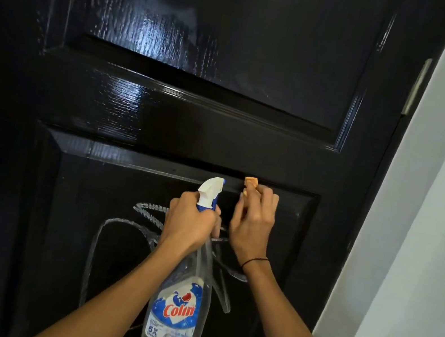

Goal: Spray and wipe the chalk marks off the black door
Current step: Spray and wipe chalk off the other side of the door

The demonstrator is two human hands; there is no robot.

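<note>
Black door [220,138] chalked; left hand [188,226] grips spray bottle [179,303]; right hand [253,224] pinches orange scrap [251,181], perhaps cloth.

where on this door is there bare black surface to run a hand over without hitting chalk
The upper panel and the glossy cross rail beneath it show no chalk. On the lower panel, the strip under its top edge, left of the spray bottle, is bare. The middle is crowded: chalk marks, the bottle and both hands.
</note>
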